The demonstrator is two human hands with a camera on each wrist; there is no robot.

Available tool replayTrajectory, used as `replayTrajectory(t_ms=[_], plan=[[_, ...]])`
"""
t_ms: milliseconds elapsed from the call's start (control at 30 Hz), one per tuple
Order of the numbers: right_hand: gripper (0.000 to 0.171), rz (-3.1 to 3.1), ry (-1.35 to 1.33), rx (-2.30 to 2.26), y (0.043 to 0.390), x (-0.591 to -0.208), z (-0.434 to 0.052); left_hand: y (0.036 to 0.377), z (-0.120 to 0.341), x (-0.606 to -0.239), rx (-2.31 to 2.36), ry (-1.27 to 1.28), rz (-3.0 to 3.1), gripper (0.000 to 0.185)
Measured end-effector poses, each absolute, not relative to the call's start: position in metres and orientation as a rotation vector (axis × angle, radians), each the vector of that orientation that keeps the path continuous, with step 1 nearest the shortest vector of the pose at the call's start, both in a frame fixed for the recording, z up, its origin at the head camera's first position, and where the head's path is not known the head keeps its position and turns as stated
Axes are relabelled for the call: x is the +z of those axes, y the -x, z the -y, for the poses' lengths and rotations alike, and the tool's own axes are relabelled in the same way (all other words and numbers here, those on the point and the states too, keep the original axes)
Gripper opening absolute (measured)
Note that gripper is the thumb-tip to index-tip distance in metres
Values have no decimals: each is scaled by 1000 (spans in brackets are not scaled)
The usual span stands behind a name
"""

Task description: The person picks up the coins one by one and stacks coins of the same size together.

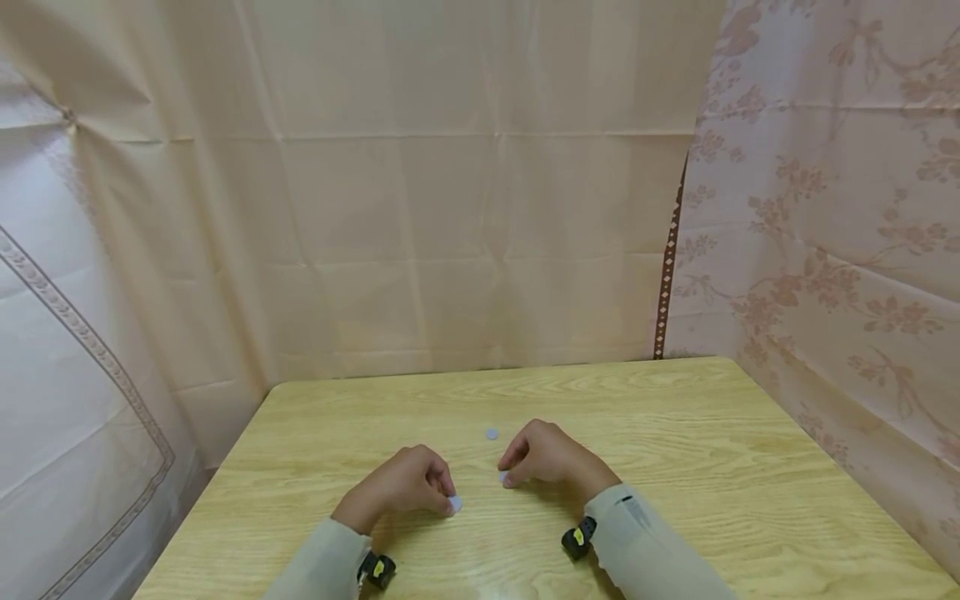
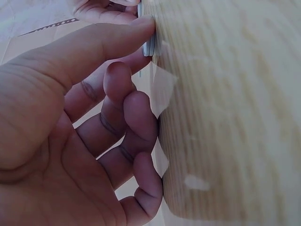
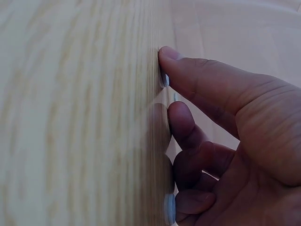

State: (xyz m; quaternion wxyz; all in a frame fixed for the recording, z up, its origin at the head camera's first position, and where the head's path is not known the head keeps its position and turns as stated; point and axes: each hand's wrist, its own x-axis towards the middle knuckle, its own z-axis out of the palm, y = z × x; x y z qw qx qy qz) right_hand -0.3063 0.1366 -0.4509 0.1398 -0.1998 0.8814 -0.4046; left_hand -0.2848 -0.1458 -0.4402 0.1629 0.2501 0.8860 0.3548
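Observation:
My left hand (image 1: 408, 483) is low over the wooden table, its thumb and forefinger pinching small white discs (image 1: 455, 503). In the left wrist view these discs (image 2: 149, 47) form a thin stack standing close to the tabletop. To the right, my right hand (image 1: 546, 454) has its thumb and forefinger curled at the edges of another white disc (image 1: 504, 477), flat on the table. A third white disc (image 1: 492, 434) lies farther back, beyond the right fingertips. By the right hand's lower fingers, the right wrist view shows more stacked discs (image 3: 170, 209); their hold is unclear.
The pale wood-grain table (image 1: 675, 433) reaches back to a hanging beige cloth (image 1: 465, 208). Patterned cloths hang at the left and right sides. Each wrist carries a black strap device (image 1: 577, 540) over a light sleeve (image 1: 652, 542).

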Motion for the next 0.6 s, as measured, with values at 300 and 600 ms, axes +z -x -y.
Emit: replayTrajectory(t_ms=[300,600], plan=[[13,-2566,579,-1180,303,-453,-138,281,143,-444,1031,-710,-2509,16],[12,-2581,585,-1188,306,-451,-133,280,145,-437,1026,-694,-2517,16]])
